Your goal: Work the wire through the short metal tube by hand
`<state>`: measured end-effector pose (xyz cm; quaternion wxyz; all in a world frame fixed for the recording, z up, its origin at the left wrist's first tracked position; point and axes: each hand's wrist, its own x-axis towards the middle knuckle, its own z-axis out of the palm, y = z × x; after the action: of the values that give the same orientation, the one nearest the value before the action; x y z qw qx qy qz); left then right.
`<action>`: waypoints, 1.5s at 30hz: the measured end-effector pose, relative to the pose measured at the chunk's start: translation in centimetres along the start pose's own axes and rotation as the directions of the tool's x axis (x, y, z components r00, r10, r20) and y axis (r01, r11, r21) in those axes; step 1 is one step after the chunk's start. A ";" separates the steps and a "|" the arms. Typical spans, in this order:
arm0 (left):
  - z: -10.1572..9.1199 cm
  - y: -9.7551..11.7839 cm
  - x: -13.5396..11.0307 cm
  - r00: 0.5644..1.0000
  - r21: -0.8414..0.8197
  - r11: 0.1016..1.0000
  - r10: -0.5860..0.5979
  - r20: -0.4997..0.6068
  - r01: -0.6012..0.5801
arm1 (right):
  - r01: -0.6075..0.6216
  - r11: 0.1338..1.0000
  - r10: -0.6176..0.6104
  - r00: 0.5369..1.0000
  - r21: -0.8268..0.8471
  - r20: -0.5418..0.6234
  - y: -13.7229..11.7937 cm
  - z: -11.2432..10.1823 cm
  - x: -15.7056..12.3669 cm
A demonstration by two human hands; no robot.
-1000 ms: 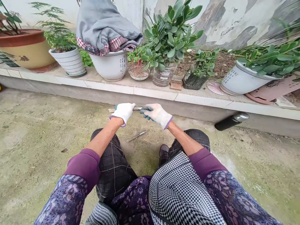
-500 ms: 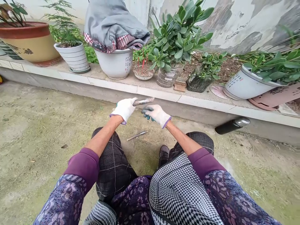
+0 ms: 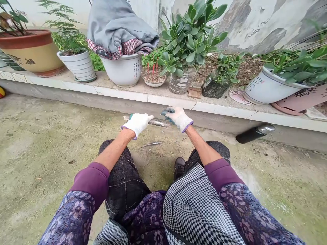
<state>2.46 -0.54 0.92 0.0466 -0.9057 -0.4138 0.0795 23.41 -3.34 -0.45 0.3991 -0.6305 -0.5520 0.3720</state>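
Note:
My left hand (image 3: pixel 139 123), in a white glove with a green palm, is closed around a short stick (image 3: pixel 158 123) with silvery thin wire wound about it. The stick lies almost level, and its far end pokes out left of the hand. My right hand (image 3: pixel 178 117), gloved alike, is just above the stick's right end with its fingers pinched. A fine strand of wire (image 3: pixel 160 115) runs between the stick and these fingers. Below the hands, on the ground between my knees, lies a slim pointed tool (image 3: pixel 150 144); its kind is unclear.
A tiled ledge (image 3: pixel 173 102) crosses ahead, bearing several potted plants, a white pot (image 3: pixel 122 73) topped with grey cloth (image 3: pixel 120 27), and a small brush (image 3: pixel 194 92). A black flask (image 3: pixel 251 134) stands on the right by the ledge. Concrete ground (image 3: pixel 51 146) surrounds my legs.
The stick's right end has dropped and it now lies more level. My right hand has moved up and right, and a strand of wire now shows at its fingers.

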 end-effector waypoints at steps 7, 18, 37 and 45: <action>-0.4 -1.2 0.1 0.975 -0.286 0.947 -0.185 -0.123 0.143 | -0.092 0.993 0.085 0.993 0.070 0.087 0.3 2.4 -0.5; 0.1 -1.3 0.6 0.963 -0.109 0.960 -0.264 -0.054 0.257 | 0.122 0.991 -0.106 0.969 -0.056 0.225 -1.6 3.6 -5.4; -0.4 -1.0 0.4 0.945 -0.285 0.916 -0.317 -0.081 0.282 | 0.055 0.998 -0.050 0.994 -0.042 0.099 0.0 5.0 -2.5; 0.4 -1.3 0.5 0.955 -0.076 0.954 -0.293 -0.042 0.289 | 0.043 0.999 -0.037 0.977 -0.023 0.211 -1.8 2.5 -4.3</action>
<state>1.72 0.72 0.72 0.0375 -0.8376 -0.5439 0.0338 19.88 -7.27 0.32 0.3373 -0.5818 -0.6086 0.4211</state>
